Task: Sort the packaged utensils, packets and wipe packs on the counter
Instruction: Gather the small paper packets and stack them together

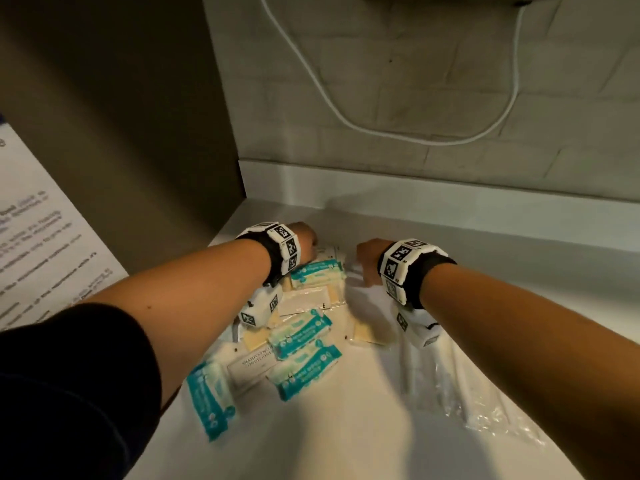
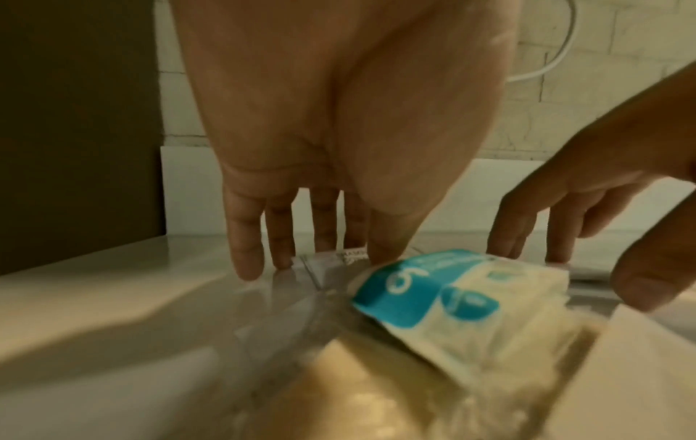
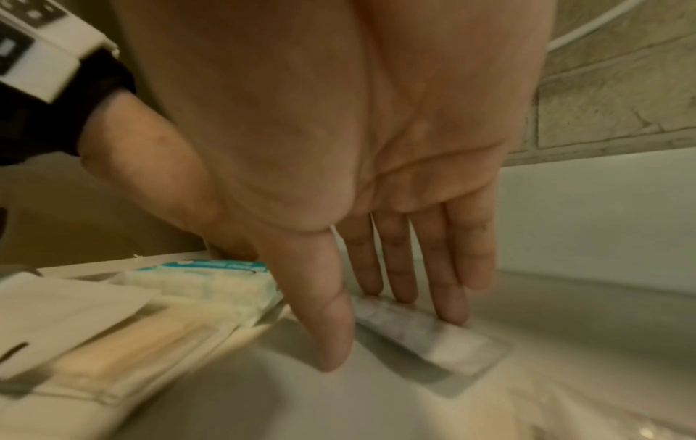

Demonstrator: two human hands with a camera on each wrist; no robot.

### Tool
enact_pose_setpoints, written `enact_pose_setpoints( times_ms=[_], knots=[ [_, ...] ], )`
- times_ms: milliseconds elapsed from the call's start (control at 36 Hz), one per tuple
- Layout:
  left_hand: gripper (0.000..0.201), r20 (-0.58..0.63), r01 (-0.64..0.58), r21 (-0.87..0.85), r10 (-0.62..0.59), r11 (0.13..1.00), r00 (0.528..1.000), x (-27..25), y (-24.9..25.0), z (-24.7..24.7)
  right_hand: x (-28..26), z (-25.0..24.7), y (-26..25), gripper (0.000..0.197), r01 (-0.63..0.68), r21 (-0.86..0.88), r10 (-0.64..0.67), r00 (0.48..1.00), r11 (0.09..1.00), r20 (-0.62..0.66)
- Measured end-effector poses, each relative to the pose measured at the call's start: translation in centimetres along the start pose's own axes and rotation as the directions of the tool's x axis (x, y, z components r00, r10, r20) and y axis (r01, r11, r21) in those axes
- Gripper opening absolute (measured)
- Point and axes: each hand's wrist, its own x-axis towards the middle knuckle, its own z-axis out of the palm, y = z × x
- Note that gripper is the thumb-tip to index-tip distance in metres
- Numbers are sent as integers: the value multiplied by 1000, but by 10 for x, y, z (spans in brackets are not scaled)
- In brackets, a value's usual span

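Across the white counter below the pale brick wall we see teal-and-white wipe packs scattered among cream packets, our left hand resting straight fingers on clear wrappers and our right hand pressing flat a small clear-wrapped packet.
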Motion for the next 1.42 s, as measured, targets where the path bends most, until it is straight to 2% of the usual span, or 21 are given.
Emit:
enact_pose_setpoints(
  times_ms=[83,139,222,333,444,611,694,750,833,917,1000,1083,1167,1306,1361,1417],
  knots=[
    [39,10,-34,-1,34,999,999,-2,3,-4,-91,-33,-22,46,-6,-10,5,992,1000,-128],
    [41,29,-29,-8,30,1000,999,-2,0,-5,-132,-49,-35,34,29,69,-21,993,997,-117],
    [43,1,-29,-54,29,998,1000,-2,-5,-4,-138,-51,-39,35,58,123,-42,990,991,-133],
    [35,-86,-50,-136,39,989,996,-9,-11,-6,-89,-29,-18,34,6,107,7,993,994,-117],
    [34,-152,-89,-251,52,964,987,-29,-14,-13,-167,-57,-33,25,83,210,-38,977,974,-208],
    [38,-213,-202,-488,109,849,971,-78,-14,-26,-217,-60,-28,22,192,324,-98,954,926,-285],
    [35,-173,-226,-582,153,781,973,-107,-13,-25,-246,-59,-27,14,266,377,-144,936,887,-321],
    [30,-116,-210,-649,178,731,977,-123,-14,-19,-260,-55,-25,18,273,406,-137,933,872,-334],
    [26,-32,-180,-690,219,701,975,-148,-13,-7,-277,-46,-24,10,278,433,-136,934,857,-330],
    [24,32,-157,-731,263,664,964,-167,-8,10,-289,-35,-25,29,266,493,-123,945,828,-304],
    [21,69,-127,-756,272,642,960,-179,-5,31,-300,-25,-27,31,261,522,-111,947,812,-301],
    [23,83,-121,-724,260,679,962,-190,-2,47,-310,-16,-31,26,271,546,-121,948,792,-296],
    [25,111,-81,-751,247,656,963,-198,2,55,-319,-9,-37,25,314,547,-170,939,776,-298],
    [55,119,-80,-753,256,653,959,-211,10,52,-330,-1,-43,28,396,539,-280,916,744,-286],
    [51,108,-106,-761,286,640,952,-218,17,47,-331,1,-44,29,415,531,-303,908,738,-289],
    [44,123,-88,-814,319,574,940,-224,23,46,-331,2,-44,29,421,539,-300,905,729,-301]
  ],
)
